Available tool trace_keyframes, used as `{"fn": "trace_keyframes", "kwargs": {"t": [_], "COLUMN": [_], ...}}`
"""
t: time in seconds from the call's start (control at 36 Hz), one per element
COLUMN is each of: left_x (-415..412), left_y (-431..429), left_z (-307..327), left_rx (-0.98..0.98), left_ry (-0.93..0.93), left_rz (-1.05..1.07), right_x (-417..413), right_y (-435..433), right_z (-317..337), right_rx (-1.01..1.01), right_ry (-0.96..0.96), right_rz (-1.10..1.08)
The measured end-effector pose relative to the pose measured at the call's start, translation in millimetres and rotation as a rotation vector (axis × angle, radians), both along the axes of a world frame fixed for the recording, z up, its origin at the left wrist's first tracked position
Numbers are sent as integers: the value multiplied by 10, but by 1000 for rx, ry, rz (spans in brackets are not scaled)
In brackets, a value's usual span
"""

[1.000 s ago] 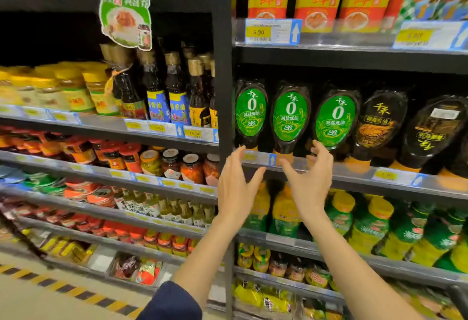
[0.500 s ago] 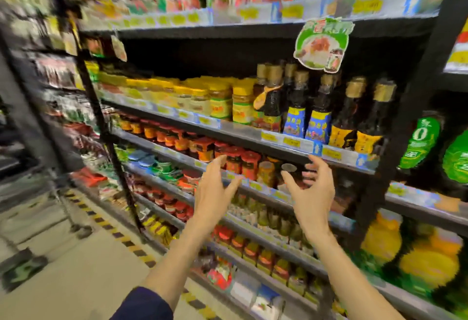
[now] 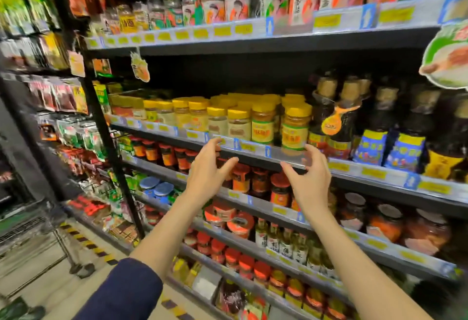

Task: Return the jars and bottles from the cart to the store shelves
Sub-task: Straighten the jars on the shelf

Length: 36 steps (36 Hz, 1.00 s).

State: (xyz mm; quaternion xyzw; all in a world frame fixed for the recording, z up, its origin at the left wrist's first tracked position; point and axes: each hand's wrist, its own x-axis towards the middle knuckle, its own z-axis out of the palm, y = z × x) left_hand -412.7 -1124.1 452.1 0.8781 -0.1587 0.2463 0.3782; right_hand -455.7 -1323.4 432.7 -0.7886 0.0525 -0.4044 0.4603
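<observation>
Both my hands are raised in front of the store shelves and hold nothing. My left hand [image 3: 207, 170] hovers with loosely bent fingers before the shelf edge [image 3: 255, 151] that carries yellow-lidded jars [image 3: 295, 127]. My right hand [image 3: 310, 180] is beside it, fingers relaxed, just below a yellow-lidded jar with a green label. Red-lidded jars [image 3: 279, 189] fill the shelf behind my hands. Dark sauce bottles [image 3: 336, 122] stand to the right of the yellow jars. The wire cart [image 3: 27, 223] shows at the left edge, its contents blurred.
Tall jars with picture labels [image 3: 235, 0] line the top shelf. A black upright post [image 3: 101, 127] divides this bay from hanging snack packets [image 3: 63, 96] on the left. Small bottles [image 3: 286, 242] and more red-capped jars [image 3: 238, 259] sit on lower shelves. Yellow-black floor tape [image 3: 86, 241] runs along the shelf base.
My view has swung left along the aisle, from the green-labelled squeeze bottles to the yellow-lidded jars, and the cart has come into sight. Both hands stay raised and empty.
</observation>
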Motion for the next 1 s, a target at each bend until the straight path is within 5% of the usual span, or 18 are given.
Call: {"fn": "trace_keyframes", "kwargs": {"t": [0.5, 0.72, 1.0], "left_x": [1475, 1867, 2291], "left_y": [-415, -462, -712], "left_z": [185, 590, 874], "left_rx": [-1, 144, 428], "left_ry": [-111, -219, 66], "left_rz": [-240, -315, -447], "right_x": [1008, 1162, 1226], "right_y": [148, 121, -1], "right_z": [-219, -213, -49], "right_rx": [-56, -116, -100], "right_ry": [6, -48, -39], "right_rz": [-156, -365, -553]}}
